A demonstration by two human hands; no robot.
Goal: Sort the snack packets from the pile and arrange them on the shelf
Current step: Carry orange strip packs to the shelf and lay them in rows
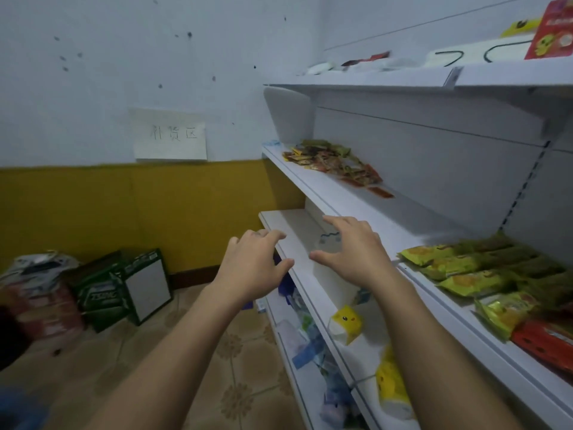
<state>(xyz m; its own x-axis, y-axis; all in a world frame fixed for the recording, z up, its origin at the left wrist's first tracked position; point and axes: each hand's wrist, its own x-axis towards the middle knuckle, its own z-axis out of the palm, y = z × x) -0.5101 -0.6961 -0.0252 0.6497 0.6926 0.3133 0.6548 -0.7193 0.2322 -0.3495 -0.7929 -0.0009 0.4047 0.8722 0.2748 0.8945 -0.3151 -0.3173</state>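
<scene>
Seen from the head, two bare arms reach forward. The left hand (pixel 254 265) and right hand (pixel 350 252) are both empty, with fingers spread and loosely bent, hovering over a lower board.

At one o'clock from the hands, well apart, a loose pile of small red, green and yellow foil snack packets (pixel 331 161) lies on the white metal shelf (pixel 372 209). They look light, crinkly and slippery, probably best pinched by an edge or scooped several together.

At three o'clock a row of long yellow-green plastic snack bags (pixel 471 268) lies side by side. At five o'clock are yellow soft packs printed with a cartoon face (pixel 345 324). At nine o'clock, dark green cardboard cartons (pixel 114 287) stand on the floor. Nothing appears to block the reach to the pile.
</scene>
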